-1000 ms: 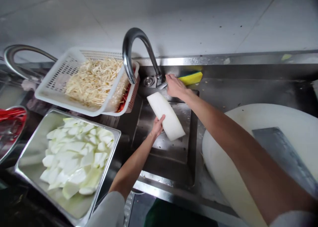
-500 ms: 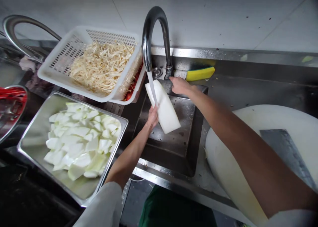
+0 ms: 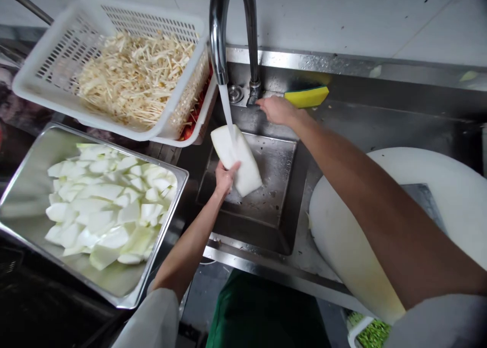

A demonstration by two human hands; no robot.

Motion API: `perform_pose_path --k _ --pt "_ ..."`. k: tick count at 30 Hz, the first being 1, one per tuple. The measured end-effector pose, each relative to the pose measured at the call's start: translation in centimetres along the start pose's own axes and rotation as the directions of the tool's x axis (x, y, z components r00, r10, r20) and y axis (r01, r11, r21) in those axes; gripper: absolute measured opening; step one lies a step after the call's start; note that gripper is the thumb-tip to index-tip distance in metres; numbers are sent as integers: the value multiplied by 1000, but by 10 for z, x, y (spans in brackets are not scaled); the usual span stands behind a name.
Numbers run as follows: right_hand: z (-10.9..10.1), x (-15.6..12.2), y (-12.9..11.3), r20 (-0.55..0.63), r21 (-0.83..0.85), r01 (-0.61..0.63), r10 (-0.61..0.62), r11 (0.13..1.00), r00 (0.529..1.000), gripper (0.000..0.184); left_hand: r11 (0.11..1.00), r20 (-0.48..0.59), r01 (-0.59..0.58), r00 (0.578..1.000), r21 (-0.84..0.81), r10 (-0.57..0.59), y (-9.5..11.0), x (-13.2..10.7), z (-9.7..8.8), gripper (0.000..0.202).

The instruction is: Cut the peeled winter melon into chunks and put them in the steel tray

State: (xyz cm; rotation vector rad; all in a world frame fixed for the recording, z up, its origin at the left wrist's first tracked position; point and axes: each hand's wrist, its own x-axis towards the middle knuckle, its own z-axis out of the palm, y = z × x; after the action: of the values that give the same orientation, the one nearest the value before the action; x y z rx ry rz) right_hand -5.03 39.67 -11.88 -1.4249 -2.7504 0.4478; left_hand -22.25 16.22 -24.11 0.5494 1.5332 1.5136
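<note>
My left hand [image 3: 224,178] grips a long white peeled vegetable piece [image 3: 238,158] over the small steel sink [image 3: 281,196]. Water runs from the curved steel tap [image 3: 218,38] onto the top end of that piece. My right hand [image 3: 277,109] rests on the tap's lever at the base of the spout, fingers closed around it. A yellow and green sponge [image 3: 306,96] lies just right of that hand on the sink's back ledge.
A steel tray [image 3: 23,160] of cut white vegetable pieces sits at the left. Behind it a white plastic basket [image 3: 45,59] holds pale shreds, stacked on another basket with red bits. A round white cutting board [image 3: 437,185] with a cleaver blade [image 3: 426,201] lies at the right.
Water started running from the tap. My left hand brought the white piece under the stream. The view moved closer and lower over the sink.
</note>
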Motion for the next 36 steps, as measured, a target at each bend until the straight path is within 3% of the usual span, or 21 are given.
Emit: perform_pose_path --k 4,7,10,12,14,16,17,19,20,23,25,27,28,29,30,31,34,36 --pt "-19 0 6 -112 -6 -150 148 989 983 33 989 76 -94 993 111 86 3 -15 -9 60" --pt "-36 -37 2 -216 43 -191 196 981 957 34 961 157 -163 979 225 129 14 -38 -11 62" --pt "-54 -132 0 -304 75 -193 207 978 930 35 905 212 -236 963 353 168 36 -69 -6 65" --pt "-59 -226 -1 -308 122 -242 269 963 913 39 881 271 -284 944 378 188 56 -92 3 65" --pt "-55 -333 -5 -223 145 -384 408 912 885 44 871 398 -346 896 348 197 79 -113 18 60" --pt "-37 -438 -12 -101 104 -573 582 813 807 53 867 572 -416 796 276 199 104 -133 39 51" --pt "-25 -483 -17 -80 77 -651 655 755 751 56 864 659 -446 726 233 197 115 -143 51 47" --pt "3 -554 -26 -75 49 -751 752 659 655 62 843 809 -517 554 150 196 132 -165 78 39" --pt "16 -577 -30 -71 59 -760 762 647 644 66 822 871 -559 452 108 193 136 -176 92 35" --pt "35 -607 -30 -68 97 -760 766 643 640 71 736 983 -675 101 -46 154 128 -213 130 27" --pt "27 -607 -16 -23 145 -764 774 628 632 73 672 991 -728 -90 -134 100 108 -235 145 29" --pt "8 -606 5 37 195 -774 784 603 620 72 581 979 -794 -202 -181 29 84 -252 152 39" --pt "-2 -608 17 55 212 -778 788 591 613 71 529 974 -828 -225 -185 -10 75 -257 152 43" --pt "-13 -612 29 61 229 -780 791 583 609 68 482 973 -858 -225 -176 -46 68 -259 152 45" --pt "-22 -617 40 57 252 -775 790 580 611 65 442 977 -886 -197 -144 -76 64 -260 151 48" --pt "-30 -624 51 48 286 -760 784 583 619 60 406 986 -910 -138 -88 -97 64 -259 150 50" --pt "-40 -643 75 24 448 -680 753 580 658 44 353 983 -919 148 176 -105 76 -254 144 59" --pt "-38 -651 82 26 533 -631 735 564 678 37 411 946 -853 310 321 -95 85 -260 138 59"
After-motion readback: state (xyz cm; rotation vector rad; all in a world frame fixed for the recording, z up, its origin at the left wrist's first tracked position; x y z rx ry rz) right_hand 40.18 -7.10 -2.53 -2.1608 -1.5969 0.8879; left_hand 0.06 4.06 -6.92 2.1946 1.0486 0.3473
